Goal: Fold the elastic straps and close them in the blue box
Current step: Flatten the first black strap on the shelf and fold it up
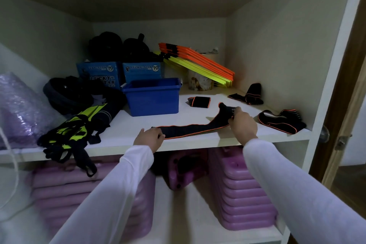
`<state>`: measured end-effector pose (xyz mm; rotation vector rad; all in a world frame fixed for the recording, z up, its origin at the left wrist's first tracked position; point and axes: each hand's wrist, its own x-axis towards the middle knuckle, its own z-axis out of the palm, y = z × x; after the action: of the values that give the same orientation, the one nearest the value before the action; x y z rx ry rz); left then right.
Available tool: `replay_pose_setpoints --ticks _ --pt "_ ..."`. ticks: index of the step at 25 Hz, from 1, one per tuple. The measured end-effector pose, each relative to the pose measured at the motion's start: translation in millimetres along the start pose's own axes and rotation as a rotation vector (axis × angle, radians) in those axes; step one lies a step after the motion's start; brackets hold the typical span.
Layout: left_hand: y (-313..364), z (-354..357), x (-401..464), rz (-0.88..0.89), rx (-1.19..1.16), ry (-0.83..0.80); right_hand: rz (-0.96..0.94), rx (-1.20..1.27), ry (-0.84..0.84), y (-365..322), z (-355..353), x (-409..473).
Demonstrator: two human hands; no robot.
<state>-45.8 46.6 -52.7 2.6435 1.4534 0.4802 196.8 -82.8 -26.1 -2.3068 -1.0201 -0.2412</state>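
The left hand (149,136) and right hand (243,123) are closed on the ends of a strap (195,128) stretched flat just before the blue box (152,96). One folded strap (198,102) is laid beside the box; two unfolded straps (281,121) remain right of it. Nothing is seen boxed yet.

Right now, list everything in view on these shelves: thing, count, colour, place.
Elastic straps: four, black with orange edging; one stretched along the shelf front, one folded beside the box, two loose at right.
Blue box: one, open, mid-shelf.
Lucky Star cartons: two, blue, behind the box.
Flat bars: one stack, orange and yellow, back right.
Black bags: back left.
Bibs: neon yellow and black, front left.
Purple blocks: stacked, lower shelf.
Left hand: on the stretched strap's left end.
Right hand: gripping its right end.
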Motion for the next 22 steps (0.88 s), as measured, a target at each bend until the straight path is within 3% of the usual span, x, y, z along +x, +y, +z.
replay_pose_setpoints --ticks 6,12,16,22 --pt "-4.8 -7.1 12.4 -0.289 -0.120 0.007 0.206 0.616 -0.068 -10.5 9.1 1.6" --pt "-2.3 -12.9 13.4 -0.482 -0.204 -0.005 0.628 1.352 -0.152 -12.0 6.6 7.3" --pt "-1.1 -17.4 15.6 -0.541 -0.367 -0.021 0.596 1.449 -0.194 -7.3 -1.5 9.0" --pt "-7.5 -13.0 8.1 -0.422 -0.592 0.104 0.607 1.548 -0.095 -1.0 -9.8 14.0"
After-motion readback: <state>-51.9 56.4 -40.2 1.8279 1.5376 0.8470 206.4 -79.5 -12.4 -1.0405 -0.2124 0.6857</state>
